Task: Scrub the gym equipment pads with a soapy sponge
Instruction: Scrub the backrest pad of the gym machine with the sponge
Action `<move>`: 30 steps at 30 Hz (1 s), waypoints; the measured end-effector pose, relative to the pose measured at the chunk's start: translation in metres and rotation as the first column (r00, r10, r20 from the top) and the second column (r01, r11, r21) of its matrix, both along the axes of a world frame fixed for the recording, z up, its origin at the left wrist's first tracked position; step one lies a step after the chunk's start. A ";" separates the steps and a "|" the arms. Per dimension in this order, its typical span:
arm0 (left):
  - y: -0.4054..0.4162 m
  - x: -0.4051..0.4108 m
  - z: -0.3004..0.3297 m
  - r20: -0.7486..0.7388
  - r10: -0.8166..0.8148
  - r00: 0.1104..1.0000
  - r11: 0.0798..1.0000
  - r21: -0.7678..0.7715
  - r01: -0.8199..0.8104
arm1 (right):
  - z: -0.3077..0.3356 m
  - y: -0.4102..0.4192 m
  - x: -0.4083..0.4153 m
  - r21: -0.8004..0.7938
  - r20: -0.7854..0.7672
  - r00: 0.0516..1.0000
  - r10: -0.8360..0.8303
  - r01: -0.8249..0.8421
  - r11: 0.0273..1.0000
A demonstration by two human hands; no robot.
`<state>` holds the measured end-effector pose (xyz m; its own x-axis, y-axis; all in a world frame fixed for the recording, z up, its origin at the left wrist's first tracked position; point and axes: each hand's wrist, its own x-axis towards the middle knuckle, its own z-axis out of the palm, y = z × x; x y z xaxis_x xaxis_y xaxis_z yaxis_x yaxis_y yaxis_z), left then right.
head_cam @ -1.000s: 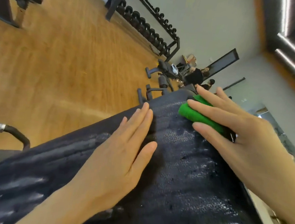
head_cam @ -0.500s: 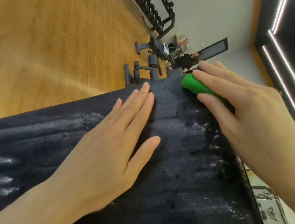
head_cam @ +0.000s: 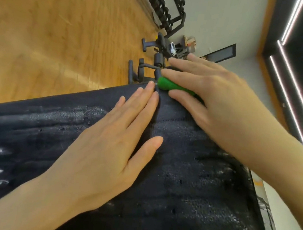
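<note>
A wide black pad [head_cam: 186,190] fills the lower part of the view, its textured surface streaked with white soap film. My left hand [head_cam: 112,148] lies flat on the pad with straight fingers pointing toward its far edge. My right hand [head_cam: 208,99] presses a green sponge [head_cam: 167,85] against the pad's far edge. Its fingers stretch over the sponge, and only the sponge's left end shows beyond them. The fingertips of my left hand almost reach the sponge.
Wooden floor [head_cam: 53,34] spreads beyond the pad. A dumbbell rack [head_cam: 166,9] stands along the far wall. Black exercise machines [head_cam: 151,60] stand just past the pad's far edge. A dark wall with light strips [head_cam: 292,71] runs on the right.
My right hand has slid the sponge along the pad's far edge to the left, closer to my left fingertips. The view has tilted. My left hand stays flat on the pad.
</note>
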<state>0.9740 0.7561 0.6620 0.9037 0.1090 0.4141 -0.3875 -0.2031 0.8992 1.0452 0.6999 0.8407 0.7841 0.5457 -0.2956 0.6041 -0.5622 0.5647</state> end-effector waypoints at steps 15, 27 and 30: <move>-0.005 -0.010 -0.010 0.033 -0.056 0.998 0.995 0.085 0.053 | -0.015 -0.031 -0.054 -0.046 0.079 0.994 0.081 -0.077 0.996; -0.007 -0.011 -0.011 0.029 -0.037 0.999 0.997 0.065 0.035 | 0.011 -0.034 -0.039 0.105 0.125 0.992 -0.009 -0.005 0.994; -0.007 -0.010 -0.010 0.022 -0.032 0.999 0.997 0.072 0.030 | -0.009 -0.021 -0.026 0.074 0.147 0.989 0.033 -0.044 0.996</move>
